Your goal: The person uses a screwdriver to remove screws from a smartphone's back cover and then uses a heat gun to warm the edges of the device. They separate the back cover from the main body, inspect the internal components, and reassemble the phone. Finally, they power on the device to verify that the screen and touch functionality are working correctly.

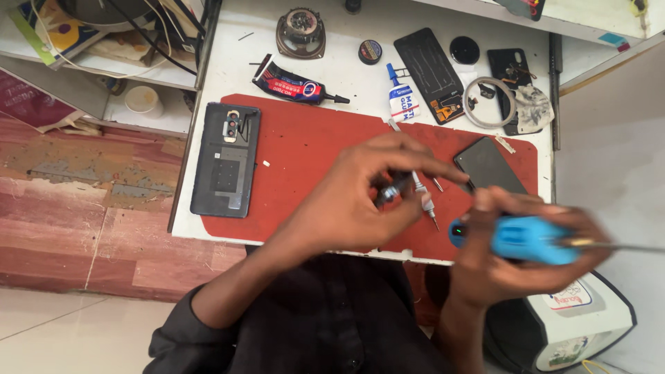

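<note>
Your left hand (360, 197) pinches small dark and silver bits over the red mat (305, 149); your right hand (516, 246), fingers clamped on the blue electric screwdriver (526, 239), sits near right; seat bits squarely

Premises: a phone repair workbench. Evidence: a red work mat (305, 152), a detached phone back cover (226, 159), glue tubes (296, 86), a bare speaker (300, 32), and a screwdriver (424, 194).
</note>
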